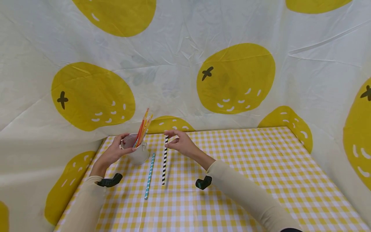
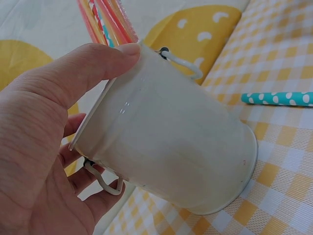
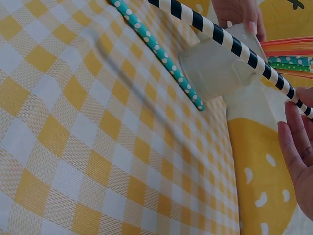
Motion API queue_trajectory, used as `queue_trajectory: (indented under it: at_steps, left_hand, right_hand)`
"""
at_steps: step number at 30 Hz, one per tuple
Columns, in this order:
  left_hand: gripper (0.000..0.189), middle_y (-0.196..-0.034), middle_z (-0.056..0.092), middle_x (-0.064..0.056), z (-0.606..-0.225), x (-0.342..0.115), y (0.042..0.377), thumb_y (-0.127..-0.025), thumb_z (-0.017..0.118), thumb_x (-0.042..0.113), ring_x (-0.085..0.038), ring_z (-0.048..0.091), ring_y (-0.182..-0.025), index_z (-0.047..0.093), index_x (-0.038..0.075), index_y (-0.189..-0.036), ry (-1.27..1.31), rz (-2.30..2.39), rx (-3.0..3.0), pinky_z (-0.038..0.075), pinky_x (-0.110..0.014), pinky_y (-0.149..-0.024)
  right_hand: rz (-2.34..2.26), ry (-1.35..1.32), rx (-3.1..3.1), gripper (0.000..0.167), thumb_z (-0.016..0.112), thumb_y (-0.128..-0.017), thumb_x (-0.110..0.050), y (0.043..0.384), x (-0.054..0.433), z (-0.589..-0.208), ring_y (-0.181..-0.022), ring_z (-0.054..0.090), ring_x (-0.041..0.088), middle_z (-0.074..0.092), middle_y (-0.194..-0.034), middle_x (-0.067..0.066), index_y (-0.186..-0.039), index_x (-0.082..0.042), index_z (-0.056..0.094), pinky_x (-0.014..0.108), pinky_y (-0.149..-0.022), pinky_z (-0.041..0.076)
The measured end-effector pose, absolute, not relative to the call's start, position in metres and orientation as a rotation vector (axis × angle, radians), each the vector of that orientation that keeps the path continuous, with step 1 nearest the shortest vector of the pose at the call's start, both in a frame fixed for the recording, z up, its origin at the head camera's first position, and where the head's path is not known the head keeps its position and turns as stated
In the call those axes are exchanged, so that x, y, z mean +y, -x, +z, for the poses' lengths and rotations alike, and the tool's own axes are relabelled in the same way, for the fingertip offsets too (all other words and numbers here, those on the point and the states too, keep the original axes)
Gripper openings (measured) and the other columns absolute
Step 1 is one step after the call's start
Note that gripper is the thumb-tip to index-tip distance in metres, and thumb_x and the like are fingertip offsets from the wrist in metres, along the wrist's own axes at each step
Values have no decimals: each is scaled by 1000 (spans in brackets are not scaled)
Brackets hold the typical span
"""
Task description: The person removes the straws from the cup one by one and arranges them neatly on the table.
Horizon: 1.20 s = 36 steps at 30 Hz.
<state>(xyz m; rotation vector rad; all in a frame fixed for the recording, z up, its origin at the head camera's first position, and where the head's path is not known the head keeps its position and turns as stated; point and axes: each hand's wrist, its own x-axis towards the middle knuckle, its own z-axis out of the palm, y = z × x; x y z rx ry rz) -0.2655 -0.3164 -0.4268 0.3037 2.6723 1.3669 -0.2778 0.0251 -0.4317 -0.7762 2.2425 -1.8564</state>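
L hand: the left hand (image 1: 114, 151) is clamped on the rim of a white, round, metal-looking bucket w/ small side handles (image 2: 161, 132), thumb on the near side, fingers round the far left.
Bucket: far left of table, leaning a bit; can't tell if base is fully down.
In bucket: bunch of slim red, orange & patterned straws (image 1: 143, 129), tops sticking up past the rim.
R hand: the right hand (image 1: 181, 141) has thumb & fingers together on the far end of a black-and-white striped straw (image 1: 165, 161).
Striped straw: right of bucket, held above the cloth, shadow apart from it.
Dotted straw: teal straw w/ white dots (image 1: 149, 177), lying btw bucket & striped straw, reaching nearer.
Cloth: yellow-and-white checked tablecloth (image 1: 232, 167) under it all.
Backdrop: white sheet w/ big yellow fruit prints (image 1: 174, 74), far side.
Sleeves: beige, both arms.
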Motion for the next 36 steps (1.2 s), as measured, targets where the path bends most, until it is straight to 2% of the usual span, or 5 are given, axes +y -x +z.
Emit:
queue_trajectory:
  at_steps: [6,12,17,28,36]
  left_hand:
    - [92,-150,24,-23,-427,-317,266,-94,75,33,-39,31,-125,16,7,-160,-305,1357,2677,31,-56,-98]
    - [93,-151,23,-23,-427,-317,266,-93,75,35,-39,31,-128,17,7,-161,-302,1346,2689,31,-57,-101]
    - [94,-153,21,-24,-429,-319,268,-93,75,35,-41,30,-132,17,5,-160,-306,1354,2686,30,-60,-103]
    - [92,-154,19,-25,-430,-317,269,-93,76,35,-42,29,-133,19,3,-158,-311,1359,2692,29,-60,-105]
    - [91,-151,23,-23,-428,-317,266,-93,75,36,-39,31,-130,19,5,-159,-303,1356,2693,31,-58,-103]
  right_hand:
    - [-1819,742,2244,43,76,-91,-6,280,19,-440,-85,70,29,61,-131,14,-132,-9,64,36,-68,51]
    - [-1779,710,2253,44,77,-91,-8,281,15,-447,-83,69,23,61,-124,12,-132,-11,63,29,-67,50]
    - [-1747,701,2271,43,78,-90,-9,283,9,-452,-82,69,17,61,-121,12,-131,-10,64,29,-69,50]
    - [-1688,733,2288,42,78,-88,-2,284,-5,-460,-74,65,15,63,-117,17,-128,-3,65,26,-67,52]
    - [-1571,724,2358,43,80,-86,-7,285,-12,-466,-94,62,28,65,-113,15,-127,-2,66,26,-71,48]
